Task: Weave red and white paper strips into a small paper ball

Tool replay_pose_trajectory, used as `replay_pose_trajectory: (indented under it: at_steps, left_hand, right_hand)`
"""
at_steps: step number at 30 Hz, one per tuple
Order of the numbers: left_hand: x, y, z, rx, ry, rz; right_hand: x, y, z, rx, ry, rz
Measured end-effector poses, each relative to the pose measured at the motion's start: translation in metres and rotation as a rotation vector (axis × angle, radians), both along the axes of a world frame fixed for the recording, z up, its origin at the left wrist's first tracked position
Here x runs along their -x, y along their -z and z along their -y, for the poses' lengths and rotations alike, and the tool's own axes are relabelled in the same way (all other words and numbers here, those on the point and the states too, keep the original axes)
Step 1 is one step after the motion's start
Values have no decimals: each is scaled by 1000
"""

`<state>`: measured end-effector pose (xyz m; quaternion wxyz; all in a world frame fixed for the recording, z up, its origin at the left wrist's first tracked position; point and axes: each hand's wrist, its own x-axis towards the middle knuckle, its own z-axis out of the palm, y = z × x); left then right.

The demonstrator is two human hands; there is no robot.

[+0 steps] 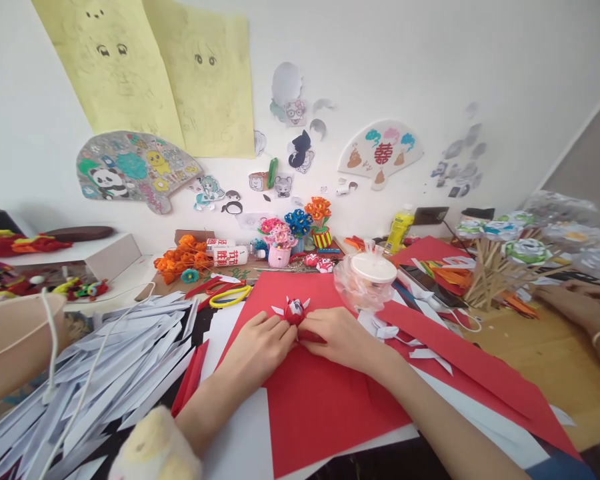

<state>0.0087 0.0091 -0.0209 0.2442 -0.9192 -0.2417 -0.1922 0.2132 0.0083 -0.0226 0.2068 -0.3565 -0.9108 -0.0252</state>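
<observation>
A small red and white paper flower (295, 309) is held over a large red paper sheet (325, 407). My left hand (263, 343) is closed, its curled fingers against the flower's lower left side. From the right, my right hand (335, 337) pinches the flower's lower edge with fingers pressed together. Pointed white tips stick out from the flower on both sides. The fingertips of both hands meet below it and partly hide its base. White paper sheets lie under the red one.
Folded white paper strips (115, 373) are heaped at left, near yellow-handled scissors (230, 296). A lidded plastic cup (373, 270) stands behind my right hand. Paper flowers on sticks (490, 267) are at right, beside another person's hands (575, 303). A plush toy (155, 447) sits at the front.
</observation>
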Motion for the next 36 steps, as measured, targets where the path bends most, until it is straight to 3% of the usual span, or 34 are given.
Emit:
replay_pose_trajectory:
  at_steps: [12,26,29,32,36]
  left_hand:
    - [-2,-2,3,-75,32,-2]
    - [-3,-2,6,-102,79,8]
    - [-3,-3,10,-123,115,-26]
    - [-2,-5,14,-98,98,9]
    - [5,-7,12,28,-16,140]
  right_hand:
    - [1,5,-2,-42,32,-25]
    - [2,8,0,-200,-11,-19]
    - [0,4,4,-148,-43,-51]
    - [-8,-3,6,-6,-63,-216]
    - [-21,-5,-1,113,131,-447]
